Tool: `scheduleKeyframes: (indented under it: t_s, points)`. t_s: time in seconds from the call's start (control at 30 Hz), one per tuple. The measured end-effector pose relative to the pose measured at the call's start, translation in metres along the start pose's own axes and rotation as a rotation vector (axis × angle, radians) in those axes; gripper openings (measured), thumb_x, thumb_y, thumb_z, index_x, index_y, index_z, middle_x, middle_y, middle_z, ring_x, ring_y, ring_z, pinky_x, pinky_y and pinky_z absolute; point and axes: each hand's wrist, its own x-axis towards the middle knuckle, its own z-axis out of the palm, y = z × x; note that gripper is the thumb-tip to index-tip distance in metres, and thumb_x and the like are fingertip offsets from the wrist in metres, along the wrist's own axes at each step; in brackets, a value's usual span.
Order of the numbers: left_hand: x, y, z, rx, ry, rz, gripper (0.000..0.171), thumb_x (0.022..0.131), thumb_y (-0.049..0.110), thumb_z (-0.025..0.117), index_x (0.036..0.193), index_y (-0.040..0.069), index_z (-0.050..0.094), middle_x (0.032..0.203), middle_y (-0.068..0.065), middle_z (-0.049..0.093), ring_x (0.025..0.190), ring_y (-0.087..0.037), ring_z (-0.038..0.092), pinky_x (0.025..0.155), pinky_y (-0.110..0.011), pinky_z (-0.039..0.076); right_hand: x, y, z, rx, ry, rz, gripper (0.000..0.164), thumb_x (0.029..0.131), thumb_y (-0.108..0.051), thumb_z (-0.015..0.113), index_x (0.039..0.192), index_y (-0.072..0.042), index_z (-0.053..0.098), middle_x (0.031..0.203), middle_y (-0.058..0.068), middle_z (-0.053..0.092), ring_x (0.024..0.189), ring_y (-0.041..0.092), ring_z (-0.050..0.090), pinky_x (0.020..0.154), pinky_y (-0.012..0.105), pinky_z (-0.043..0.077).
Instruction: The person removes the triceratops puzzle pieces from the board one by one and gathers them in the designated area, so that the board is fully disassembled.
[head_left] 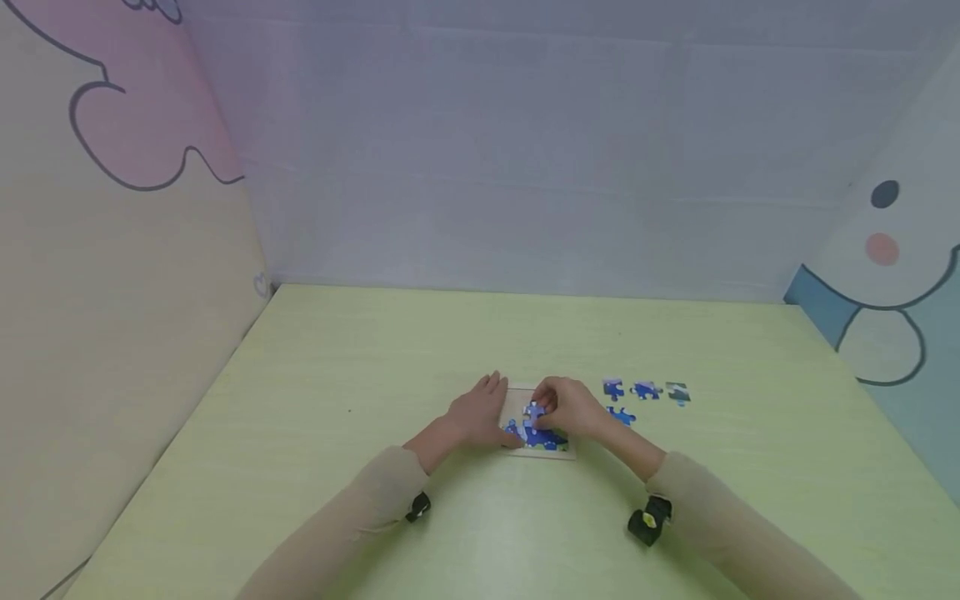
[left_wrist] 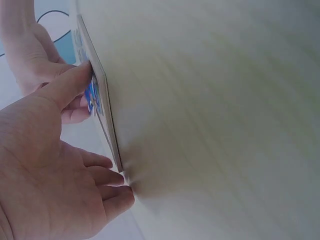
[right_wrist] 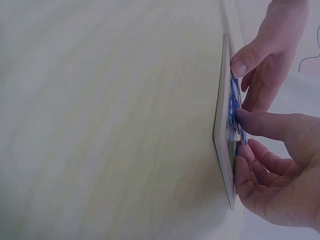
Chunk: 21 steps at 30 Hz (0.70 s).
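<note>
A small square puzzle board [head_left: 514,400] with a pale wooden rim lies on the table, its lower part covered by blue picture pieces. My left hand [head_left: 477,410] lies along the board's left edge with its fingers extended. In the left wrist view its thumb [left_wrist: 75,82] presses on the board's rim. Over the middle of the board, my right hand [head_left: 573,406] pinches a blue jigsaw piece [head_left: 533,410] between thumb and fingers. The right wrist view shows this thumb [right_wrist: 265,123] low against the blue pieces; whether the pinched piece lies fully flat I cannot tell.
To the right of the board lie several loose jigsaw pieces: one dark blue [head_left: 612,388], one in the middle [head_left: 646,390], one greyish [head_left: 678,392]. Another [head_left: 622,415] is partly behind the right wrist. Cloth walls [head_left: 525,167] enclose the pale green table [head_left: 360,350].
</note>
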Motion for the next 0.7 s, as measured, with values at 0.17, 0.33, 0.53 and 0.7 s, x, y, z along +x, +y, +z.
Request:
scheduleKeyframes:
  t_s: [0.17, 0.33, 0.53, 0.7]
  points:
    - [0.001, 0.003, 0.000, 0.033, -0.012, -0.025, 0.095, 0.076, 0.053, 0.064, 0.143, 0.002, 0.021, 0.150, -0.015, 0.015, 0.137, -0.030, 0.013, 0.107, -0.040, 0.028, 0.000, 0.000, 0.001, -0.005, -0.003, -0.004, 0.032, 0.069, -0.004, 0.076, 0.098, -0.002, 0.062, 0.080, 0.001, 0.058, 0.073, 0.012, 0.053, 0.070, 0.024, 0.049]
    - [-0.001, 0.006, 0.000, 0.027, -0.002, -0.047, 0.095, 0.076, 0.053, 0.064, 0.143, 0.002, 0.022, 0.150, -0.014, 0.016, 0.137, -0.029, 0.014, 0.108, -0.039, 0.027, -0.002, 0.002, 0.001, -0.009, -0.003, -0.035, 0.031, 0.070, -0.003, 0.075, 0.098, -0.001, 0.062, 0.079, 0.001, 0.057, 0.073, 0.012, 0.053, 0.068, 0.023, 0.049]
    - [-0.002, 0.012, 0.001, 0.007, 0.008, -0.081, 0.096, 0.076, 0.054, 0.064, 0.143, 0.000, 0.021, 0.149, -0.016, 0.016, 0.137, -0.029, 0.014, 0.107, -0.039, 0.028, -0.002, 0.005, 0.001, 0.012, -0.011, -0.080, 0.029, 0.072, -0.003, 0.074, 0.098, -0.001, 0.061, 0.079, 0.001, 0.057, 0.072, 0.012, 0.053, 0.066, 0.022, 0.049]
    - [-0.001, 0.013, 0.002, -0.007, 0.012, -0.106, 0.097, 0.074, 0.054, 0.065, 0.143, 0.000, 0.022, 0.150, -0.015, 0.016, 0.137, -0.029, 0.014, 0.108, -0.039, 0.028, -0.003, 0.007, -0.003, 0.069, -0.025, -0.120, 0.021, 0.077, 0.002, 0.065, 0.098, -0.001, 0.060, 0.083, 0.003, 0.058, 0.076, 0.014, 0.055, 0.071, 0.027, 0.050]
